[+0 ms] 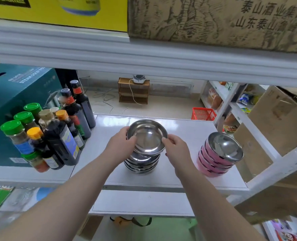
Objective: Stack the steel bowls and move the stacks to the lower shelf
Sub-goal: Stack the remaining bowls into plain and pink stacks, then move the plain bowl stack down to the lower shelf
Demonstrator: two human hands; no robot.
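Observation:
A stack of several plain steel bowls (142, 164) stands in the middle of the white shelf (179, 133). The top steel bowl (147, 136) is tilted toward me, above the rest of the stack. My left hand (121, 143) grips its left rim and my right hand (176, 148) grips its right rim. To the right stands a second stack of steel bowls with pink outsides (219, 153), untouched. A lower shelf (140, 202) shows beneath my forearms.
Dark sauce bottles and green- and orange-capped spice jars (53, 136) crowd the shelf's left side, in front of a teal box (13, 94). Cardboard boxes (280, 122) fill the rack at right. An upper shelf (144, 54) hangs overhead. A red basket (203, 114) sits on the floor beyond.

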